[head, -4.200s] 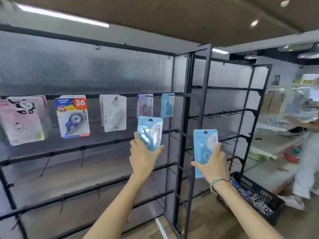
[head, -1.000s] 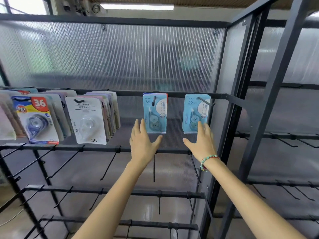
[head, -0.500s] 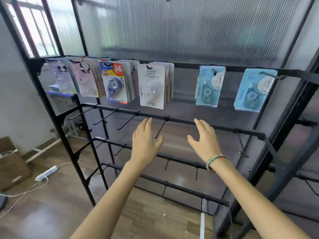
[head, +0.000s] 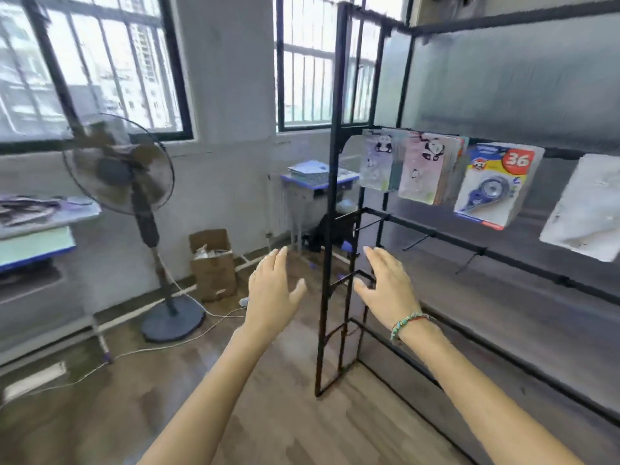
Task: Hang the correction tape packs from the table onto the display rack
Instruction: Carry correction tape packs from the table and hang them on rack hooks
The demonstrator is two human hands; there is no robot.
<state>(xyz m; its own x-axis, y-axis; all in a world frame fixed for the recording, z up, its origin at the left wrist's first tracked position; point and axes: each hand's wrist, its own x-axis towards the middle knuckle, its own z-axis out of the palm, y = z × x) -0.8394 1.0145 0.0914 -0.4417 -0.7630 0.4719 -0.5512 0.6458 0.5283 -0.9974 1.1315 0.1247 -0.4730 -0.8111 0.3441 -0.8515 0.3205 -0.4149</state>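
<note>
The black display rack (head: pixel 330 229) stands on the right, its top bar carrying hung correction tape packs: panda-printed packs (head: pixel 422 169), a blue and yellow "36" pack (head: pixel 493 186) and a white pack (head: pixel 583 209). My left hand (head: pixel 271 290) and my right hand (head: pixel 385 283) float in front of me with fingers spread and nothing in them, below and left of the packs. A bead bracelet is on my right wrist. The two light blue packs are out of view. A table (head: pixel 33 229) with items on it shows at the far left.
A standing fan (head: pixel 134 182) is left of centre with its cable across the wooden floor. A cardboard box (head: pixel 211 263) sits by the wall. A small desk (head: pixel 318 182) with papers stands behind the rack. Empty hooks (head: pixel 419 241) jut from the lower bars.
The two blue packs went onto the top bar and both hands let go and dropped. My view has swung left, away from the rack's right end, toward the windows and fan.
</note>
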